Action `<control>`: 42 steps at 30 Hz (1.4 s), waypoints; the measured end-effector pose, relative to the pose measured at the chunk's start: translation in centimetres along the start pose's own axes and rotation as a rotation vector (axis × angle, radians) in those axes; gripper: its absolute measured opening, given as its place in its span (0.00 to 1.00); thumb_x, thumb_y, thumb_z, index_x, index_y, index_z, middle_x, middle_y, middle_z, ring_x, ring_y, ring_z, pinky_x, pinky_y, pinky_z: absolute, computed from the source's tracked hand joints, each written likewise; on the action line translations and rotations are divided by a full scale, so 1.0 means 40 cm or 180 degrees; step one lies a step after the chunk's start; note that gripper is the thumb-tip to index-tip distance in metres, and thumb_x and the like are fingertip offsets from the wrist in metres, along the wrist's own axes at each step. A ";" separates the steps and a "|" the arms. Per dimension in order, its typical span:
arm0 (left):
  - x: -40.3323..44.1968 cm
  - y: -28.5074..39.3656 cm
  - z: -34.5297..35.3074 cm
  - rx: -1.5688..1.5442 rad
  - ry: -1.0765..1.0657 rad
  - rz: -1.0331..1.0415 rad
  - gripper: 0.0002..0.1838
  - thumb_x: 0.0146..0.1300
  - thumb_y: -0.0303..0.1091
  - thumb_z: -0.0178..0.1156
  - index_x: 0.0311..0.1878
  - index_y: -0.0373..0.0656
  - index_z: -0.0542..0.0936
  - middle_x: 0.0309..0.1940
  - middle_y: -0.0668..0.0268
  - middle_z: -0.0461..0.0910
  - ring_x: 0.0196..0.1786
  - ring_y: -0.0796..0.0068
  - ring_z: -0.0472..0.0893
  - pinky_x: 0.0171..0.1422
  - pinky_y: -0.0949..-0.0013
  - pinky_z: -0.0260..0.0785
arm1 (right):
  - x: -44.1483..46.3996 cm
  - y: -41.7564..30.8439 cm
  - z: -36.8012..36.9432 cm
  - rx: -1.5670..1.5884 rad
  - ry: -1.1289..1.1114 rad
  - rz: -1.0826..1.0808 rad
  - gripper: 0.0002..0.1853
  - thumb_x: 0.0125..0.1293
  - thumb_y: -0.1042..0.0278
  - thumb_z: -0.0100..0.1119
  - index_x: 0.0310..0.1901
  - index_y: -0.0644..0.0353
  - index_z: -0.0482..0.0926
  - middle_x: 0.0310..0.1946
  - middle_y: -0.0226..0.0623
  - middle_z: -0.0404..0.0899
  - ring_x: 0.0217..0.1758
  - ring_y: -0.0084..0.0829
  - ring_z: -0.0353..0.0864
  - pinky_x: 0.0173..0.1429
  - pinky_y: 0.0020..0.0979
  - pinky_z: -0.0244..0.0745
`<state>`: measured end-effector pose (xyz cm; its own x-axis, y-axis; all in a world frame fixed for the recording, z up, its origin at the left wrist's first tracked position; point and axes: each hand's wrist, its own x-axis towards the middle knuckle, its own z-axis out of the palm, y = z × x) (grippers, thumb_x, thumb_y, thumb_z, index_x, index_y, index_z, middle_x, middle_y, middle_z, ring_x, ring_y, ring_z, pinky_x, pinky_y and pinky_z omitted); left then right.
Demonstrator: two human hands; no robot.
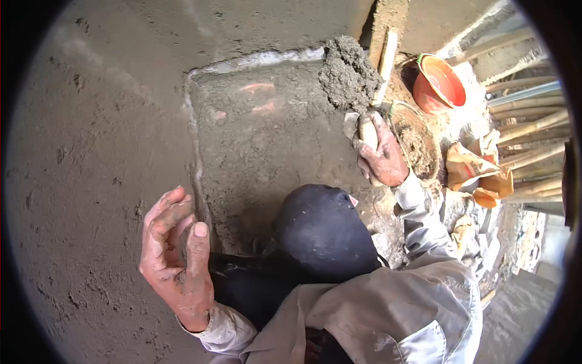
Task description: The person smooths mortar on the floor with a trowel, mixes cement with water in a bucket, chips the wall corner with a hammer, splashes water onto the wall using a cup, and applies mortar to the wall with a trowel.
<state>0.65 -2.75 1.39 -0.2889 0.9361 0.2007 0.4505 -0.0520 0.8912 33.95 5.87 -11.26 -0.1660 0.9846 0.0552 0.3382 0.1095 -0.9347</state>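
Faced a broad grey plastered surface [109, 121] across the left and top, marked off by pale ridges around a rough recessed patch [260, 145]. Wore a grey jacket [388, 303] across the bottom, beside a dark rounded shape [324, 230] in front of the patch's lower edge, in the way of a full view. Could not tell more about that shape. Had long poles [533, 121] lying side by side at the far right. Held the left hand [182, 261] up near the patch's left edge, fingers curved, thumb apart from them. Had a lumpy heap of mortar [348, 73] over the patch's upper right corner, just beyond the right hand [385, 155]. Kept that hand closed around the pale handle [368, 134] of a hand tool, right below the heap; could not make out the blade. Partly blocked with the same hand a round container [421, 142] of grey-brown material, just to its right. Had an orange bucket [438, 84], tilted, above the container, and a crumpled orange-brown bag [473, 167] to the container's right. Saw a pale wooden strip [388, 57] close beside the heap, and, smallest, reddish spots [264, 108] within the patch.
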 end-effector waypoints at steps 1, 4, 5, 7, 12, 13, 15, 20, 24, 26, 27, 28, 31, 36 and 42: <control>-0.001 0.006 0.000 0.0069 -0.0021 -0.0008 0.13 0.63 0.27 0.63 0.50 0.34 0.82 0.57 0.52 0.78 0.59 0.62 0.80 0.63 0.61 0.73 | -0.052 -0.008 -0.048 -0.0921 0.0371 -0.0102 0.25 0.65 0.67 0.58 0.60 0.63 0.62 0.41 0.51 0.72 0.39 0.50 0.76 0.46 0.44 0.71; -0.008 0.006 -0.008 0.0024 -0.0150 0.0002 0.14 0.65 0.27 0.60 0.53 0.34 0.81 0.59 0.53 0.77 0.61 0.60 0.78 0.63 0.59 0.72 | -0.205 0.039 -0.170 -0.2537 0.1112 0.0080 0.33 0.64 0.64 0.61 0.66 0.69 0.59 0.49 0.64 0.74 0.53 0.62 0.75 0.57 0.50 0.70; -0.010 0.000 -0.014 0.0047 -0.0176 0.0030 0.15 0.65 0.27 0.60 0.54 0.35 0.80 0.59 0.53 0.77 0.62 0.60 0.77 0.63 0.59 0.72 | -0.254 0.101 -0.197 -0.2846 0.1280 0.0088 0.36 0.64 0.64 0.61 0.68 0.71 0.56 0.49 0.66 0.74 0.54 0.63 0.75 0.57 0.50 0.70; -0.009 -0.006 -0.019 0.0030 -0.0238 0.0039 0.15 0.65 0.26 0.60 0.55 0.35 0.80 0.60 0.52 0.76 0.62 0.60 0.77 0.63 0.60 0.72 | -0.354 0.245 -0.257 -0.3191 0.1008 0.0878 0.36 0.63 0.68 0.60 0.69 0.71 0.57 0.54 0.67 0.73 0.56 0.61 0.75 0.60 0.49 0.71; -0.009 -0.019 -0.014 0.0094 -0.0258 -0.0048 0.16 0.65 0.28 0.61 0.55 0.35 0.80 0.59 0.52 0.76 0.62 0.60 0.77 0.62 0.61 0.73 | -0.331 0.194 -0.249 -0.3544 0.1196 0.0739 0.35 0.63 0.68 0.59 0.69 0.73 0.59 0.54 0.64 0.74 0.51 0.61 0.77 0.56 0.51 0.72; -0.009 -0.021 -0.019 0.0114 -0.0257 -0.0042 0.16 0.65 0.28 0.61 0.55 0.35 0.80 0.59 0.52 0.77 0.61 0.60 0.77 0.62 0.61 0.73 | -0.300 0.167 -0.226 -0.3340 0.1373 0.0687 0.36 0.63 0.67 0.60 0.69 0.73 0.58 0.54 0.64 0.74 0.51 0.62 0.76 0.58 0.50 0.71; -0.002 -0.017 -0.025 0.0120 -0.0183 -0.0019 0.15 0.64 0.30 0.62 0.53 0.36 0.81 0.58 0.52 0.77 0.61 0.60 0.78 0.61 0.62 0.73 | -0.230 0.143 -0.166 -0.2944 0.1189 0.0474 0.37 0.64 0.66 0.61 0.69 0.74 0.56 0.52 0.65 0.75 0.51 0.62 0.76 0.57 0.50 0.71; 0.013 -0.016 -0.021 0.0236 0.0183 -0.0135 0.14 0.59 0.32 0.69 0.44 0.34 0.83 0.51 0.49 0.80 0.56 0.59 0.81 0.58 0.60 0.77 | 0.020 0.308 0.157 0.0643 -0.0456 0.1815 0.29 0.65 0.74 0.54 0.65 0.69 0.56 0.25 0.32 0.70 0.19 0.24 0.73 0.20 0.29 0.68; 0.011 -0.034 -0.035 0.0386 0.0305 -0.0257 0.15 0.56 0.33 0.72 0.42 0.33 0.84 0.48 0.48 0.82 0.54 0.56 0.83 0.58 0.57 0.77 | 0.229 0.552 0.525 0.1659 -0.0429 0.2340 0.15 0.66 0.73 0.54 0.51 0.59 0.62 0.28 0.39 0.72 0.16 0.35 0.74 0.15 0.39 0.71; 0.000 -0.045 -0.064 0.0532 0.0139 -0.0381 0.18 0.56 0.37 0.73 0.43 0.34 0.83 0.51 0.49 0.80 0.57 0.57 0.80 0.59 0.56 0.75 | 0.346 0.588 0.715 0.1965 -0.0299 0.2429 0.09 0.68 0.69 0.53 0.45 0.58 0.65 0.27 0.39 0.73 0.16 0.36 0.73 0.16 0.40 0.71; 0.004 -0.023 -0.046 0.0540 0.0381 -0.0627 0.18 0.57 0.38 0.73 0.42 0.33 0.83 0.50 0.49 0.79 0.56 0.57 0.81 0.59 0.55 0.75 | 0.408 0.568 0.785 0.1795 -0.0226 0.2347 0.09 0.68 0.68 0.55 0.44 0.58 0.67 0.27 0.39 0.72 0.16 0.36 0.73 0.16 0.40 0.69; 0.016 -0.020 -0.062 0.0591 0.0206 -0.0579 0.15 0.57 0.31 0.71 0.43 0.31 0.82 0.50 0.47 0.80 0.56 0.56 0.80 0.61 0.57 0.74 | 0.479 0.579 0.845 0.1969 -0.0453 0.2530 0.10 0.68 0.67 0.57 0.44 0.58 0.68 0.28 0.39 0.73 0.17 0.35 0.73 0.16 0.39 0.68; 0.033 -0.031 -0.069 0.0462 0.0157 -0.0866 0.14 0.56 0.29 0.71 0.43 0.31 0.83 0.49 0.46 0.81 0.54 0.55 0.82 0.59 0.58 0.75 | 0.622 0.561 0.933 0.1931 -0.1025 0.2302 0.13 0.65 0.68 0.59 0.47 0.59 0.67 0.26 0.40 0.73 0.17 0.35 0.74 0.16 0.39 0.70; 0.079 -0.083 -0.015 0.0726 0.0108 -0.1059 0.16 0.59 0.34 0.71 0.44 0.32 0.82 0.51 0.48 0.79 0.54 0.59 0.81 0.58 0.59 0.75 | 0.661 0.536 0.974 0.2199 -0.1391 0.2024 0.16 0.67 0.70 0.57 0.52 0.56 0.63 0.27 0.38 0.72 0.15 0.30 0.71 0.15 0.35 0.67; 0.153 -0.117 0.053 0.0362 0.0043 -0.1703 0.09 0.63 0.26 0.66 0.46 0.35 0.81 0.52 0.53 0.79 0.53 0.66 0.81 0.53 0.66 0.77 | 0.520 0.350 0.740 0.2938 -0.1809 0.1973 0.15 0.68 0.72 0.53 0.52 0.54 0.62 0.25 0.34 0.69 0.14 0.27 0.71 0.14 0.32 0.66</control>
<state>-1.45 3.97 -2.43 -0.5133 0.8169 -0.2629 0.3261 0.4690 0.8208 7.82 23.86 -33.61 -0.6653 0.6126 -0.4267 -0.2352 -0.7145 -0.6590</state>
